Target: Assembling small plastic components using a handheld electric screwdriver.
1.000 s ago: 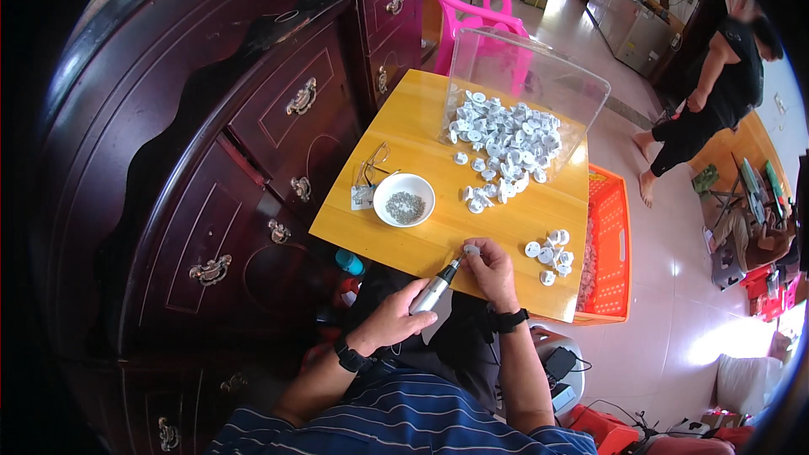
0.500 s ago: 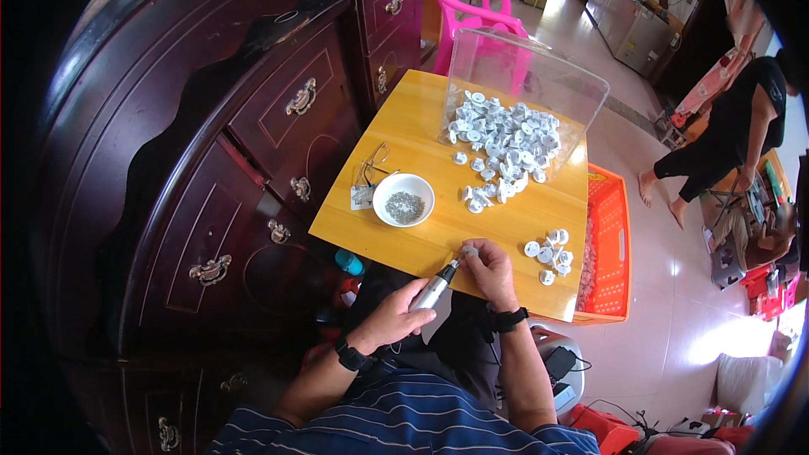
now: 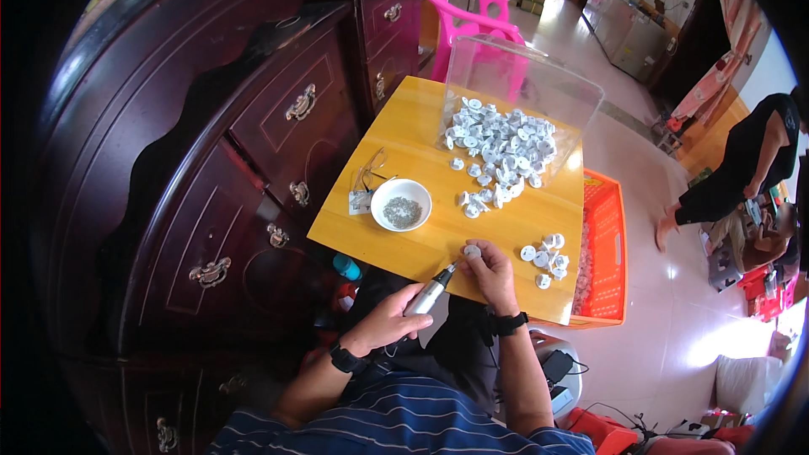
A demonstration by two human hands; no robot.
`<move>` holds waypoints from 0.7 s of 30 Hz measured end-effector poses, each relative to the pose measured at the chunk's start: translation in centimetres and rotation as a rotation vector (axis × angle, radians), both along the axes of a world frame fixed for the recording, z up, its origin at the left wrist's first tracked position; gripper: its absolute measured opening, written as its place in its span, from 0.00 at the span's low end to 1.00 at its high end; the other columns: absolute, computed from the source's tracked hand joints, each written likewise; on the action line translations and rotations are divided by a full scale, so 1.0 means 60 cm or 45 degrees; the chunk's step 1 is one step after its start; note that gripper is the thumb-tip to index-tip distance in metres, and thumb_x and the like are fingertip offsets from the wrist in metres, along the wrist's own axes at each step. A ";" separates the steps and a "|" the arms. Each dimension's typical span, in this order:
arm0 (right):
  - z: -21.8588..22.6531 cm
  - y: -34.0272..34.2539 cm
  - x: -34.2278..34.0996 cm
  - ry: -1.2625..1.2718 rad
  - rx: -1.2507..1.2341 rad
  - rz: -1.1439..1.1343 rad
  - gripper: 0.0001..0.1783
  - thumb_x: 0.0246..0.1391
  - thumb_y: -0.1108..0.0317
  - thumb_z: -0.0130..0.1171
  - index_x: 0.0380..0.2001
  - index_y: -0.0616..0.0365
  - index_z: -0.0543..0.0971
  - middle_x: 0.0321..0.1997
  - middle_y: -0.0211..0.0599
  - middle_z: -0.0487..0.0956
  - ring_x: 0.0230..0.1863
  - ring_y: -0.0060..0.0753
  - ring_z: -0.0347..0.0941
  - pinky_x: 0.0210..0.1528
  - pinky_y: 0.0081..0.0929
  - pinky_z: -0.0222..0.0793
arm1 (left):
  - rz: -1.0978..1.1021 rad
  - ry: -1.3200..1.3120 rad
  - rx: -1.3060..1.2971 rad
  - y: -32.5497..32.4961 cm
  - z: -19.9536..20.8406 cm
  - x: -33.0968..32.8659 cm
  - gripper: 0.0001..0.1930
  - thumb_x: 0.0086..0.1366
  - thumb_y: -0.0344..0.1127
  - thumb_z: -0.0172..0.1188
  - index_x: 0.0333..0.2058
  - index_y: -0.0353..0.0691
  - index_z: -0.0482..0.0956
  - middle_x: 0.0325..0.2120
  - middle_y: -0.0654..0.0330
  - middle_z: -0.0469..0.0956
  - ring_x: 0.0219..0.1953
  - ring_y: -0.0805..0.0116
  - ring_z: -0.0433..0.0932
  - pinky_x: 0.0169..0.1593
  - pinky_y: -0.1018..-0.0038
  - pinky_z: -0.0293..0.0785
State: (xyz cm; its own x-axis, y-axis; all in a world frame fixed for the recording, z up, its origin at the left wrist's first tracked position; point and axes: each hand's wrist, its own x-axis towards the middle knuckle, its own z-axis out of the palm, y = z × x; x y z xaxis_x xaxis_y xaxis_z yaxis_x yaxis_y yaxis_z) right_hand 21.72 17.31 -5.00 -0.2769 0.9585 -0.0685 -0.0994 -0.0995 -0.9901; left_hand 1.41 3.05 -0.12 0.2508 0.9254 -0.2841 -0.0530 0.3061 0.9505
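My left hand (image 3: 389,320) is wrapped round a silver electric screwdriver (image 3: 428,297) with a black nose, pointing up and to the right. Just past its tip, my right hand (image 3: 493,276) pinches a small white round plastic part (image 3: 473,251) over the table's near edge. Whether the tip touches the part is too small to tell. A white bowl (image 3: 381,195) of small metal screws (image 3: 402,212) stands beyond my left hand. To the right of my right hand lies a small group of white plastic parts (image 3: 541,259).
A clear plastic bin (image 3: 527,72) spills a heap of white parts (image 3: 504,139) onto the yellow table (image 3: 354,240). Eyeglasses (image 3: 371,170) lie left of the bowl. An orange crate (image 3: 608,265) adjoins the table's right side; a dark wooden cabinet (image 3: 261,93) stands left. Another person (image 3: 742,168) is at far right.
The screwdriver tip has drawn back slightly from the white part, whose flat face now shows more. The other person has shifted to the right.
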 end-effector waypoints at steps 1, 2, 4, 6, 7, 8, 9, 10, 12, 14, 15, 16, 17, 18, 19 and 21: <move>0.001 0.001 0.007 -0.083 0.076 -0.025 0.10 0.68 0.69 0.60 0.48 0.63 0.81 0.34 0.28 0.83 0.31 0.18 0.78 0.35 0.18 0.74 | -0.011 -0.004 -0.006 -0.003 -0.002 -0.002 0.30 0.70 0.30 0.62 0.67 0.35 0.64 0.38 0.66 0.73 0.29 0.80 0.73 0.32 0.82 0.73; 0.002 0.002 0.015 -0.168 0.151 -0.050 0.10 0.67 0.69 0.61 0.48 0.61 0.81 0.33 0.31 0.85 0.30 0.21 0.81 0.35 0.21 0.75 | -0.020 -0.009 -0.001 -0.005 -0.005 -0.002 0.30 0.70 0.30 0.62 0.67 0.35 0.64 0.38 0.66 0.73 0.29 0.80 0.73 0.32 0.82 0.73; 0.023 0.001 0.029 -0.408 0.340 -0.067 0.11 0.65 0.67 0.62 0.48 0.59 0.81 0.32 0.37 0.86 0.30 0.30 0.83 0.35 0.26 0.77 | 0.082 -0.030 0.012 -0.013 -0.011 -0.006 0.30 0.68 0.32 0.65 0.66 0.35 0.66 0.34 0.65 0.75 0.26 0.81 0.74 0.30 0.81 0.73; 0.048 0.000 0.048 -0.648 0.529 -0.081 0.12 0.62 0.66 0.64 0.47 0.57 0.82 0.31 0.43 0.86 0.30 0.39 0.85 0.35 0.31 0.78 | 0.084 -0.020 0.016 -0.016 -0.010 -0.007 0.31 0.68 0.33 0.66 0.66 0.35 0.66 0.34 0.65 0.75 0.26 0.81 0.74 0.30 0.81 0.73; 0.060 0.000 0.058 -0.892 0.528 -0.083 0.13 0.60 0.63 0.65 0.46 0.55 0.82 0.30 0.47 0.85 0.31 0.46 0.84 0.35 0.37 0.78 | 0.093 -0.005 0.020 -0.017 -0.009 -0.008 0.31 0.67 0.33 0.66 0.67 0.36 0.66 0.34 0.65 0.75 0.26 0.81 0.74 0.30 0.81 0.74; 0.067 0.001 0.066 -1.136 0.524 -0.083 0.14 0.57 0.61 0.65 0.45 0.53 0.82 0.29 0.51 0.85 0.32 0.54 0.84 0.36 0.43 0.79 | 0.092 -0.007 0.021 -0.019 -0.013 -0.009 0.31 0.67 0.33 0.66 0.67 0.36 0.66 0.34 0.65 0.75 0.26 0.81 0.74 0.30 0.81 0.74; 0.069 0.002 0.078 -1.142 0.527 -0.090 0.14 0.57 0.61 0.65 0.45 0.53 0.82 0.29 0.51 0.85 0.32 0.54 0.84 0.36 0.43 0.79 | 0.075 -0.007 0.024 -0.018 -0.020 -0.007 0.31 0.67 0.33 0.66 0.67 0.36 0.66 0.35 0.65 0.76 0.26 0.80 0.74 0.30 0.81 0.74; 0.071 0.002 0.088 -1.219 0.523 -0.121 0.14 0.57 0.59 0.65 0.44 0.52 0.83 0.28 0.51 0.85 0.32 0.55 0.83 0.37 0.46 0.78 | 0.059 -0.007 0.028 -0.017 -0.024 -0.006 0.31 0.67 0.33 0.66 0.67 0.36 0.66 0.35 0.65 0.76 0.26 0.80 0.74 0.30 0.81 0.74; 0.075 0.001 0.097 -1.301 0.518 -0.157 0.14 0.56 0.58 0.64 0.43 0.52 0.83 0.28 0.50 0.84 0.33 0.57 0.83 0.38 0.49 0.78 | 0.040 -0.010 0.049 -0.014 -0.020 -0.003 0.31 0.67 0.33 0.66 0.66 0.36 0.66 0.36 0.64 0.76 0.26 0.80 0.74 0.30 0.81 0.74; 0.079 -0.002 0.101 -1.405 0.465 -0.246 0.17 0.56 0.59 0.63 0.48 0.52 0.82 0.33 0.51 0.85 0.37 0.57 0.83 0.40 0.49 0.78 | 0.016 -0.012 0.068 -0.012 -0.011 0.001 0.31 0.67 0.33 0.66 0.66 0.36 0.66 0.37 0.64 0.76 0.26 0.80 0.75 0.30 0.81 0.75; 0.079 -0.004 0.102 -1.456 0.434 -0.295 0.19 0.56 0.60 0.63 0.50 0.52 0.81 0.35 0.51 0.85 0.39 0.57 0.83 0.42 0.49 0.78 | 0.020 -0.006 0.060 -0.012 -0.007 0.001 0.31 0.67 0.32 0.66 0.66 0.36 0.66 0.37 0.63 0.76 0.27 0.80 0.75 0.31 0.81 0.75; 0.077 -0.007 0.099 -1.460 0.428 -0.308 0.19 0.56 0.60 0.63 0.50 0.52 0.81 0.35 0.51 0.85 0.39 0.57 0.83 0.42 0.49 0.78 | 0.023 -0.001 0.053 -0.012 -0.005 0.000 0.31 0.67 0.32 0.66 0.66 0.36 0.67 0.38 0.63 0.76 0.27 0.79 0.75 0.31 0.81 0.75; 0.075 -0.010 0.092 -1.400 0.522 -0.334 0.21 0.56 0.60 0.63 0.53 0.52 0.80 0.46 0.52 0.83 0.47 0.57 0.80 0.48 0.48 0.76 | 0.008 -0.003 0.055 -0.012 -0.007 0.000 0.31 0.67 0.32 0.66 0.66 0.36 0.67 0.38 0.63 0.76 0.27 0.79 0.75 0.31 0.81 0.75; 0.073 -0.015 0.085 -1.340 0.614 -0.365 0.24 0.56 0.60 0.63 0.56 0.52 0.79 0.56 0.53 0.80 0.56 0.57 0.78 0.55 0.48 0.75 | 0.021 0.000 0.043 -0.013 -0.008 -0.001 0.31 0.67 0.32 0.66 0.66 0.36 0.67 0.38 0.63 0.76 0.27 0.79 0.75 0.31 0.81 0.75; 0.073 -0.017 0.076 -1.344 0.604 -0.384 0.24 0.56 0.60 0.63 0.56 0.52 0.79 0.56 0.53 0.80 0.56 0.57 0.78 0.55 0.48 0.75 | 0.034 0.005 0.029 -0.015 -0.007 -0.002 0.31 0.66 0.31 0.66 0.66 0.36 0.67 0.38 0.63 0.76 0.27 0.79 0.75 0.31 0.80 0.75; 0.071 -0.012 0.064 -1.510 1.072 -0.104 0.26 0.58 0.59 0.62 0.59 0.52 0.77 0.71 0.49 0.67 0.72 0.57 0.62 0.70 0.51 0.61 | 0.020 0.009 -0.002 -0.016 -0.002 -0.005 0.30 0.66 0.31 0.66 0.65 0.36 0.67 0.38 0.63 0.75 0.27 0.79 0.75 0.31 0.81 0.75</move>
State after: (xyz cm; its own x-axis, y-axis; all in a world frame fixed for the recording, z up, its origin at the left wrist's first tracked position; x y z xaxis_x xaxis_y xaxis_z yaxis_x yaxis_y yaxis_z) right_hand 25.58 16.60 -0.73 -0.4024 0.8396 0.3649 0.8244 0.5057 -0.2544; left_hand 1.10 2.09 -0.22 0.2344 0.9288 -0.2870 -0.0509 0.3065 0.9505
